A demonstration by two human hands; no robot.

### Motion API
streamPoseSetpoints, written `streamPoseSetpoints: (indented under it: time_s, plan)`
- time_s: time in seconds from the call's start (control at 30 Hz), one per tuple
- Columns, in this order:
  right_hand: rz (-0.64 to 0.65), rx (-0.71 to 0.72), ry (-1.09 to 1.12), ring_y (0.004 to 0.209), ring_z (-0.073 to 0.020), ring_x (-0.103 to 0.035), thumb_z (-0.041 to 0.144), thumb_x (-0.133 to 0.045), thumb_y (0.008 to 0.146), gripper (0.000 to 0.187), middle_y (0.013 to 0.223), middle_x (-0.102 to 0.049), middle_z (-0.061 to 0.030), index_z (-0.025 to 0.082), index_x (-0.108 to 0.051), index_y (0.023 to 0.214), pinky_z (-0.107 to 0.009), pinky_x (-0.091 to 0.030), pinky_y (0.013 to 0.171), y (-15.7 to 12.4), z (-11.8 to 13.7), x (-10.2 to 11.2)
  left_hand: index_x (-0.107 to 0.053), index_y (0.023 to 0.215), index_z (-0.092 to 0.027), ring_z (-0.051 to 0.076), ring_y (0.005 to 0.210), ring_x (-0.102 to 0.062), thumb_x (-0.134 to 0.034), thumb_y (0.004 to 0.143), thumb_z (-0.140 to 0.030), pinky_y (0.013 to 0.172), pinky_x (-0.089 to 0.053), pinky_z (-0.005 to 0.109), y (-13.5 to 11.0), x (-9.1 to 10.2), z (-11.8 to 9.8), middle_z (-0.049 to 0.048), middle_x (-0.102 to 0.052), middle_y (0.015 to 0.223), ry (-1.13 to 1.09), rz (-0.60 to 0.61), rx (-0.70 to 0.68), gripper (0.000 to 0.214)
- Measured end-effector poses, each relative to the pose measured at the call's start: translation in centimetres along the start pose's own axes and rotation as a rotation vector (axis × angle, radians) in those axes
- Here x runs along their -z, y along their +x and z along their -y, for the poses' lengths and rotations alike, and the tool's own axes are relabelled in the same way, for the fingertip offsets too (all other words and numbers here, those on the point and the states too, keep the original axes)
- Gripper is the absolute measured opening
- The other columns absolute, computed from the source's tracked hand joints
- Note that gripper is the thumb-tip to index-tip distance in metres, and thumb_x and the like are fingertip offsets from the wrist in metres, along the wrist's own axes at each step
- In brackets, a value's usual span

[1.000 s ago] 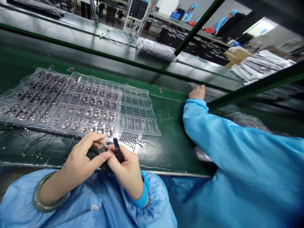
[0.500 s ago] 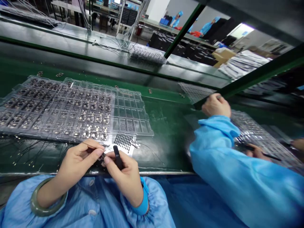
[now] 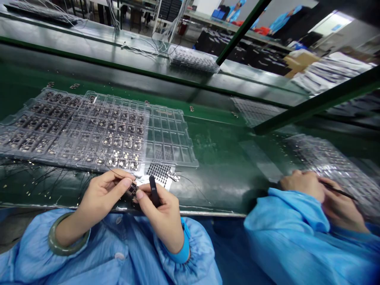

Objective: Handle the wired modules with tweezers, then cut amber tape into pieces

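My left hand [image 3: 102, 194] pinches a small dark circuit part [image 3: 131, 190] between thumb and fingers, with a thin black wire running off it. My right hand [image 3: 162, 213] meets it from the right, fingers closed around black tweezers [image 3: 153, 191] whose tip touches the part. Both hands hover over the near edge of the green bench [image 3: 225, 174]. Just beyond them lies a clear plastic tray [image 3: 166, 134] with many small cells, most of them filled with tiny components. A small white perforated sheet [image 3: 160, 174] sits at the tray's near corner.
A co-worker in a blue sleeve [image 3: 291, 229] sits at my right, hands [image 3: 308, 188] over another clear tray [image 3: 335, 166] with a thin tool. Thin black wires [image 3: 38, 178] are strewn at the left. A green frame bar [image 3: 314, 105] crosses above. Another tray stack [image 3: 192, 61] rests on the far ledge.
The co-worker's arm drew back from the far side of the bench to their own tray at the right. My hands stayed together on the small part, shifting only slightly.
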State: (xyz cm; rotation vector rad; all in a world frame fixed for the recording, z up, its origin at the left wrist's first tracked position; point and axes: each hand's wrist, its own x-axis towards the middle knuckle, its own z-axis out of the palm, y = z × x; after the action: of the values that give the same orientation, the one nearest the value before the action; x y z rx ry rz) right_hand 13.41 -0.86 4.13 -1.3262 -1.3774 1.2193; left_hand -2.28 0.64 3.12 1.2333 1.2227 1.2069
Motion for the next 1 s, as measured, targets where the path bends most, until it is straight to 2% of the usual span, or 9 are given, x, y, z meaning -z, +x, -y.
streamPoseSetpoints:
  time_s: [0.23, 0.5, 0.73, 1.0]
  plan:
    - [-0.021, 0.021, -0.013, 0.055, -0.0143, -0.056, 0.026, -0.061, 0.082, 0.013, 0.062, -0.064, -0.0006, 0.018, -0.069, 0.076, -0.025, -0.044, 0.053, -0.04, -0.14, 0.06, -0.074, 0.083, -0.018, 0.015, 0.064, -0.069, -0.067, 0.082, -0.028, 0.059, -0.059, 0.022, -0.07, -0.11, 0.14, 0.0032, -0.074, 0.076, 0.026, -0.015, 0.027, 0.012]
    - [-0.045, 0.014, -0.017, 0.059, -0.0144, -0.057, 0.025, -0.06, 0.082, 0.012, 0.065, -0.065, -0.0004, 0.018, -0.068, 0.077, -0.024, -0.045, 0.056, 0.25, -0.16, -0.05, -0.076, 0.087, -0.023, 0.012, 0.072, -0.07, -0.067, 0.082, -0.017, 0.063, -0.058, 0.018, -0.02, 0.0, 0.58, 0.0006, -0.074, 0.085, 0.044, -0.038, -0.104, 0.012]
    - [-0.055, -0.006, 0.006, 0.059, -0.0145, -0.058, 0.025, -0.06, 0.081, 0.012, 0.066, -0.065, -0.0006, 0.018, -0.069, 0.078, -0.024, -0.045, 0.057, 0.41, -0.08, -0.31, -0.074, 0.084, -0.023, 0.008, 0.061, -0.067, -0.068, 0.081, -0.014, 0.06, -0.058, 0.016, 0.09, -0.01, 0.38, -0.0029, -0.072, 0.08, 0.032, -0.051, -0.124, 0.012]
    - [-0.092, -0.033, -0.011, 0.056, -0.0138, -0.055, 0.027, -0.06, 0.081, 0.014, 0.064, -0.064, -0.0008, 0.016, -0.069, 0.078, -0.024, -0.042, 0.054, 0.06, 0.63, -0.19, -0.072, 0.086, -0.023, 0.012, 0.075, -0.071, -0.069, 0.083, -0.021, 0.069, -0.059, 0.016, 0.0, 0.56, 0.38, -0.0012, -0.074, 0.085, 0.098, -0.013, -0.13, 0.005]
